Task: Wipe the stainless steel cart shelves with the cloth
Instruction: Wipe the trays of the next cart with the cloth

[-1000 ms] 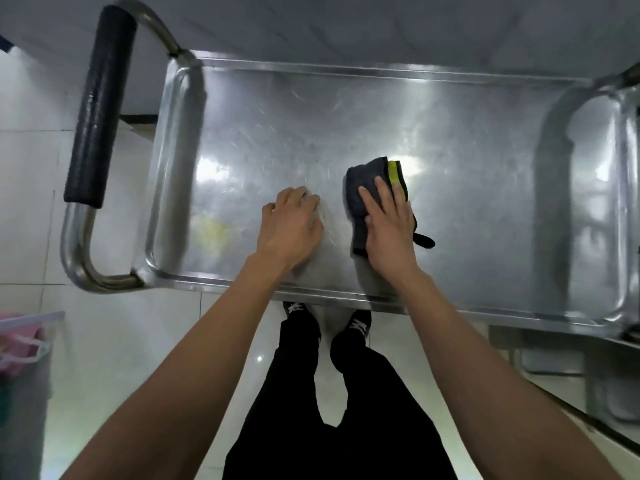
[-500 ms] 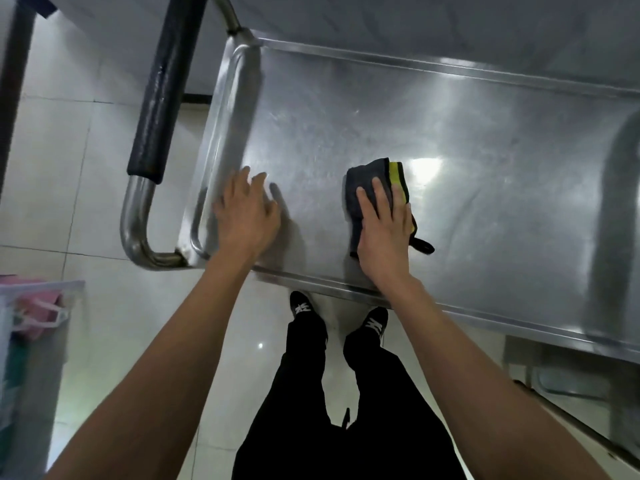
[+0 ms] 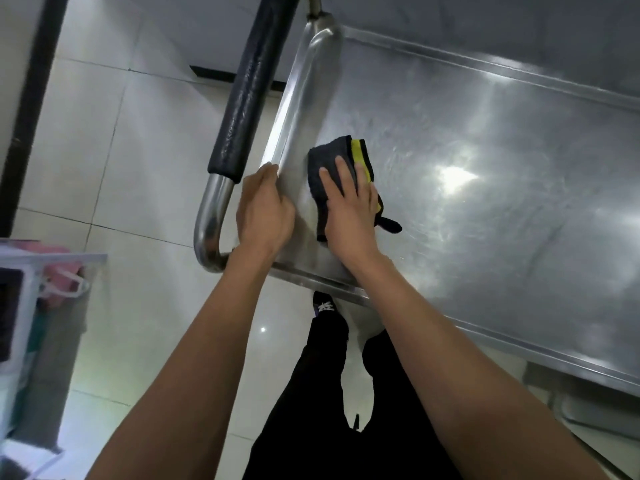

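the right hand (image 3: pixel 349 206) presses flat, fingers straight, on the cloth (image 3: pixel 341 168) at the top shelf (image 3: pixel 485 168)'s near-left corner. the left hand (image 3: pixel 265 209) seems to curl over the left rim, steadying. keep even pressure, overlap strokes into that corner.

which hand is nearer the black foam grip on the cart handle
Left. The left hand grips the shelf's end rim just beside the black foam grip; the right hand lies farther in, pressing the cloth flat on the shelf.
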`<state>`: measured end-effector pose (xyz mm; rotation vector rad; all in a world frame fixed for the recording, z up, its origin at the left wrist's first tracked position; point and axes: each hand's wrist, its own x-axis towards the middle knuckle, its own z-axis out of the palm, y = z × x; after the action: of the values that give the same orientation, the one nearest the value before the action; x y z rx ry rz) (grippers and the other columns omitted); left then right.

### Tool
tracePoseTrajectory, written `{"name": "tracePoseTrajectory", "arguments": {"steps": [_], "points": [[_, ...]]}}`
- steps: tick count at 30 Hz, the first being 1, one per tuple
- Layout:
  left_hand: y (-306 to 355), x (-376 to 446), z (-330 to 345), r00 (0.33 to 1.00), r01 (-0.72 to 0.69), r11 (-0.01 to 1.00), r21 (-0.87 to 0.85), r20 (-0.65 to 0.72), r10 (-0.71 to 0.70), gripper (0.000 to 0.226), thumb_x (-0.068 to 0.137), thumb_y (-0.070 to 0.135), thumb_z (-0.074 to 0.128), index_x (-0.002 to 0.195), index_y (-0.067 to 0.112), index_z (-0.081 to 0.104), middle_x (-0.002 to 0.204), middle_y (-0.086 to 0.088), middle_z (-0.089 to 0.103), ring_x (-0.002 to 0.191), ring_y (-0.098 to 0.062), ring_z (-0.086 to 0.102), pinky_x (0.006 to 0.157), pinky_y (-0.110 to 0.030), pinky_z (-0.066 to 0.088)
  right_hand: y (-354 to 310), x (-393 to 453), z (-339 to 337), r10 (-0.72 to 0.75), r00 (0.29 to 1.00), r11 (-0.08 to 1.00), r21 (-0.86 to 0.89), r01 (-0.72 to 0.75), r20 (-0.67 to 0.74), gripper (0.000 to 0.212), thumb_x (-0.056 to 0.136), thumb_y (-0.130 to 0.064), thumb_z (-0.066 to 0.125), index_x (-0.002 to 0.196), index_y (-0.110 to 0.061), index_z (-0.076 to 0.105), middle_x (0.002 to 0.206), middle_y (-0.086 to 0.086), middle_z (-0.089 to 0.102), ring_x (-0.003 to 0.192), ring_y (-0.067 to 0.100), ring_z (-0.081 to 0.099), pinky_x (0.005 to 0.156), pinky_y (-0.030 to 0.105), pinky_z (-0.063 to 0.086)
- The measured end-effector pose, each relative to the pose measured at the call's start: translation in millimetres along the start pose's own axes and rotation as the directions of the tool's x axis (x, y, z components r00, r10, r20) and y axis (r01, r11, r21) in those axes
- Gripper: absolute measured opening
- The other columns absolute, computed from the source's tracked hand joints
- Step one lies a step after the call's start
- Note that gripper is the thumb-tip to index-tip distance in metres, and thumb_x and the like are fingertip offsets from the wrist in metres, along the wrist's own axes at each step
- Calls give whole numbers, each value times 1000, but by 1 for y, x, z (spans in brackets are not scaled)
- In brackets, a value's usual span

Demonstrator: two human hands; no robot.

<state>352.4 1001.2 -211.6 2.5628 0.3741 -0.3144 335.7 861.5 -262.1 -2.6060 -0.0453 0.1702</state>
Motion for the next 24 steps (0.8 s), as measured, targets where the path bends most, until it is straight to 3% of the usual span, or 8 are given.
{"name": "tracePoseTrajectory", "arguments": {"steps": [2,6,8,11,15,19,24], "points": [[-1,3,-5,1000,16,998,-64,0,-16,42,96,9,40,137,13,51,140,-8,51,130,-24,47,97,-25,32,-15,11,8,-12,1000,1000,28,12,6,73,90,1,56,154,-24,33,165,2,14,153,28,1,122,52,7],[-5,12,-13,1000,12,987,-160,14,-10,39,89,18,34,119,14,58,111,0,57,100,-19,54,84,-29,42,-42,24,21,-40,999,991,126,37,22,67,91,3,54,151,-22,39,165,2,18,153,27,3,122,52,5],[-11,17,-16,1000,7,985,-172,12,-5,44,88,23,33,124,16,57,118,1,59,103,-16,53,90,-34,47,-51,21,26,-74,997,984,167,69,24,63,93,0,56,150,-22,41,164,4,21,153,27,5,122,52,6],[-15,20,-17,1000,17,988,-151,22,-14,40,92,20,35,126,13,56,119,2,56,102,-12,48,87,-29,41,-47,13,31,-132,991,973,194,126,14,62,92,0,57,148,-22,43,163,3,23,153,27,7,121,53,10],[-18,16,-13,999,-8,995,-98,43,13,44,92,27,35,133,20,50,139,-2,51,125,-18,47,100,-32,41,-27,2,25,-142,989,977,166,136,27,57,95,-2,53,148,-24,43,163,1,24,153,25,8,121,53,14],[-17,8,-2,992,-119,991,55,57,116,46,97,35,34,135,16,50,147,-7,46,140,-24,36,112,-48,39,0,-18,14,-123,992,987,105,121,13,60,94,-3,56,148,-25,42,163,-2,22,153,23,7,120,53,18],[5,-11,23,974,-228,943,244,58,221,46,104,40,31,137,17,53,148,-7,47,141,-27,36,116,-50,30,45,-47,-9,-72,997,995,62,72,-2,64,95,-3,56,151,-28,37,165,-3,17,153,22,3,119,54,21]]}}
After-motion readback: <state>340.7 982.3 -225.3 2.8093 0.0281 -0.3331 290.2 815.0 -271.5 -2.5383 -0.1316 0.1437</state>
